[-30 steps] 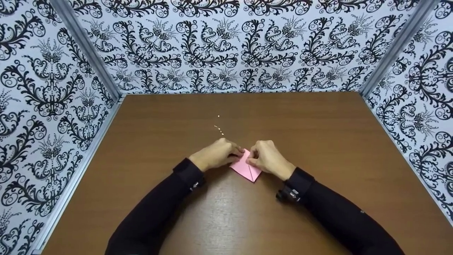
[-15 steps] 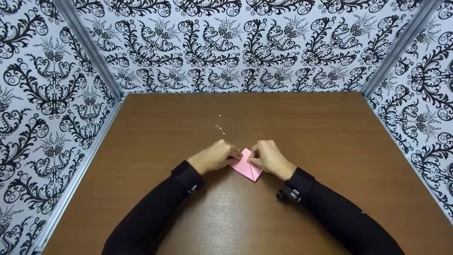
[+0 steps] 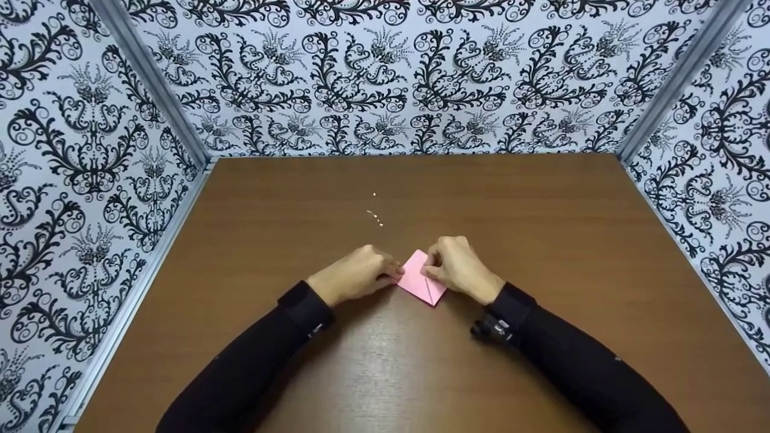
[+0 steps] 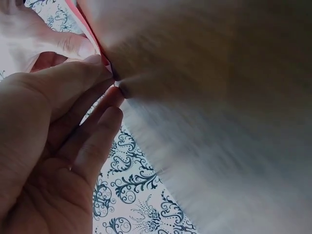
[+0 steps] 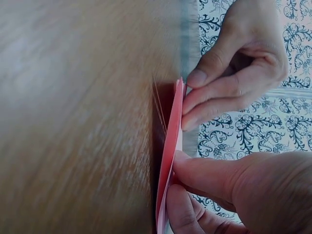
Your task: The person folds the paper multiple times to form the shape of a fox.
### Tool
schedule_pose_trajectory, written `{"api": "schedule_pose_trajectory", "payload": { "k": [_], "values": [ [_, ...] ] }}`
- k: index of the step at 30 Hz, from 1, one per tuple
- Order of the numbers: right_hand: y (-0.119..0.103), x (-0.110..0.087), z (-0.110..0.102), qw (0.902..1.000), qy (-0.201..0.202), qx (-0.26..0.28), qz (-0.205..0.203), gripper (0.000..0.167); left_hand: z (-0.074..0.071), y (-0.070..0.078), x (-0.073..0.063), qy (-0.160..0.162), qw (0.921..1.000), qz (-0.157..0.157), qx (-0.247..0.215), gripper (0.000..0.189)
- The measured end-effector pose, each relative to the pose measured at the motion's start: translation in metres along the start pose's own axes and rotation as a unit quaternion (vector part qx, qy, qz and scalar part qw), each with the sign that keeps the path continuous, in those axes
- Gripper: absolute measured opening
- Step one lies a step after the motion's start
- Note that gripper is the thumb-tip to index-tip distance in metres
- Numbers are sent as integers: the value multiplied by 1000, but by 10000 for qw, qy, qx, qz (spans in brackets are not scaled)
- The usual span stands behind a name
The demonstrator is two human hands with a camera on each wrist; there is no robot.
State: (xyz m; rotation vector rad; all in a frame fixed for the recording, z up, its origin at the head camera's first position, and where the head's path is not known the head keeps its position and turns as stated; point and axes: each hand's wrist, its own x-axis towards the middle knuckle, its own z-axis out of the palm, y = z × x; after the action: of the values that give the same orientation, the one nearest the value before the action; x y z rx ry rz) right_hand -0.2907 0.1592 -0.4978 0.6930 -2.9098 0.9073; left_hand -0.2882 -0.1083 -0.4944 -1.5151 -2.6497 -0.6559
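A folded sheet of pink paper [image 3: 415, 278] lies on the wooden table, its outline a small kite-like shape with a crease toward the near corner. At its left corner my left hand [image 3: 355, 273] holds the paper between thumb and fingertips. My right hand [image 3: 460, 267] is on the right side, thumb and curled fingers gripping the paper there and hiding that edge. From the right wrist view the paper [image 5: 170, 141] appears edge-on, in layers, with both hands touching it. Only a thin strip of the paper [image 4: 92, 36] shows in the left wrist view.
Tiny light specks [image 3: 375, 216] lie on the brown table [image 3: 289, 204] beyond the hands. Patterned white-and-black panels [image 3: 385, 78] with grey metal corner posts [image 3: 162, 90] enclose the back and both sides.
My left hand has slid down and left along the paper's upper-left edge to its left corner, uncovering more pink. The right hand stays almost in the same place.
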Motion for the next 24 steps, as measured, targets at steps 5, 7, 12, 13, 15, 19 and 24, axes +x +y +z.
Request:
{"api": "schedule_pose_trajectory", "payload": {
  "k": [5, 7, 12, 13, 15, 19, 24],
  "values": [
    [0, 1, 0, 9999, 57, -46, -88, 24, 0, 2, -11, 1, 10000, -79, 21, 13],
    [1, 1, 1, 9999, 50, -49, -72, 24, 0, 5, -15, -35, 9999, -118, 104, 14],
    [1, 1, 0, 9999, 61, -72, 46, 24, -1, 12, -23, -85, 9994, -174, 292, 14],
    [1, 1, 0, 9999, 63, -69, 64, 24, 0, 12, -24, -100, 9993, -193, 316, 14],
    [1, 0, 0, 9999, 55, -68, 82, 24, 1, 13, -27, -89, 9990, -193, 384, 14],
    [-1, -1, 0, 9999, 43, -100, 102, 23, 2, 13, -30, -67, 9990, -175, 397, 13],
    [-1, 0, 1, 9998, 44, -101, 156, 21, 2, 14, -31, 30, 9993, -137, 335, 12]
  ]
}}
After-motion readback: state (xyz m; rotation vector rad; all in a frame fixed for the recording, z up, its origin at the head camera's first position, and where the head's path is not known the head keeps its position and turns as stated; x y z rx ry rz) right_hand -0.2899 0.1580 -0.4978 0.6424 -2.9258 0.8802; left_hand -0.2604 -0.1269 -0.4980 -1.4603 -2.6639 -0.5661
